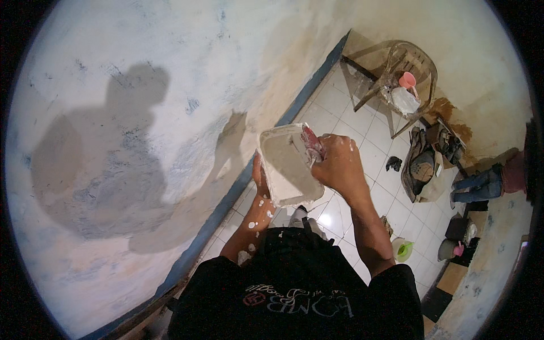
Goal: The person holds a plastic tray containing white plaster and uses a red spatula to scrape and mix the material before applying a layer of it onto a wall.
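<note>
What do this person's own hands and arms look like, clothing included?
The left hand and right hand wear no gloves. Short black sleeves leave both forearms bare. White splashes spot the left forearm and wrist, and small white marks show on the right hand.

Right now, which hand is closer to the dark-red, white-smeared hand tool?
Right. The right hand grips the tool at the right edge of the off-white rectangular tub; the left hand is farther, against the tub's left side.
</note>
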`<state>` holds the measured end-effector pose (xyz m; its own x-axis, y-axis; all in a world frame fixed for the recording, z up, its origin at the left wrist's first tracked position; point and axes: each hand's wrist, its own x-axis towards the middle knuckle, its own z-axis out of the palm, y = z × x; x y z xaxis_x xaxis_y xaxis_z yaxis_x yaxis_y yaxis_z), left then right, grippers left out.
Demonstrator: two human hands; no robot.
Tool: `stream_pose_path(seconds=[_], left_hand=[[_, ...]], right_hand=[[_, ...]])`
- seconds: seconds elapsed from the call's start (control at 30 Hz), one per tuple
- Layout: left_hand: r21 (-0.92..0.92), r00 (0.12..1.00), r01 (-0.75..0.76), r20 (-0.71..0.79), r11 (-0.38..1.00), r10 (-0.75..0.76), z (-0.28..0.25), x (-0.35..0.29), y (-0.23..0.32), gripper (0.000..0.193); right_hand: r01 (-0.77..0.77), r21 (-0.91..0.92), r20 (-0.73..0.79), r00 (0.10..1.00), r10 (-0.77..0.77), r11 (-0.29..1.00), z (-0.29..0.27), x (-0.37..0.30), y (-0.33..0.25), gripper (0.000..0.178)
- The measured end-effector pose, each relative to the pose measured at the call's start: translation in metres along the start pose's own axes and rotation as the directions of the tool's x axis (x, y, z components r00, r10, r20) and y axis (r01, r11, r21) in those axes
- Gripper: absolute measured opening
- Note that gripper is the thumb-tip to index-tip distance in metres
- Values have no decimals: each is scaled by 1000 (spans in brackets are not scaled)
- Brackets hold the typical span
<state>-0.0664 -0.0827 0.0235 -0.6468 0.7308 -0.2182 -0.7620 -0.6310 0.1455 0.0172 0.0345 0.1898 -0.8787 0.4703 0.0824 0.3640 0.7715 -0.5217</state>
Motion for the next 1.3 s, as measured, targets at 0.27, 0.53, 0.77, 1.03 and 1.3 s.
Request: stream_pose_path(seconds=[0.27, 0.53, 0.77, 1.03, 1.3], left_hand=[[-80, 1000, 29, -10, 996, -30, -4, -14, 30, 59], [-68, 999, 28, 45, 997, -25, -15, -11, 52, 60], [-72, 988, -3, 152, 997, 13, 16, -27, 65, 63], [74, 996, -69, 59, 995, 64, 24, -26, 78, 66], [76, 989, -92, 119, 993, 82, 0, -13, 83, 55]], right_hand=[[168, -2, 57, 984, -168, 986, 56, -12, -61, 19], [72, 53, -117, 991, -66, 996, 60, -4, -79, 13], [19, 210, -60, 998, -6, 978, 60, -2, -74, 12], [-241, 340, 31, 969, 246, 909, 51, 18, -67, 16], [-230, 316, 72, 973, 219, 920, 60, 27, -43, 16]])
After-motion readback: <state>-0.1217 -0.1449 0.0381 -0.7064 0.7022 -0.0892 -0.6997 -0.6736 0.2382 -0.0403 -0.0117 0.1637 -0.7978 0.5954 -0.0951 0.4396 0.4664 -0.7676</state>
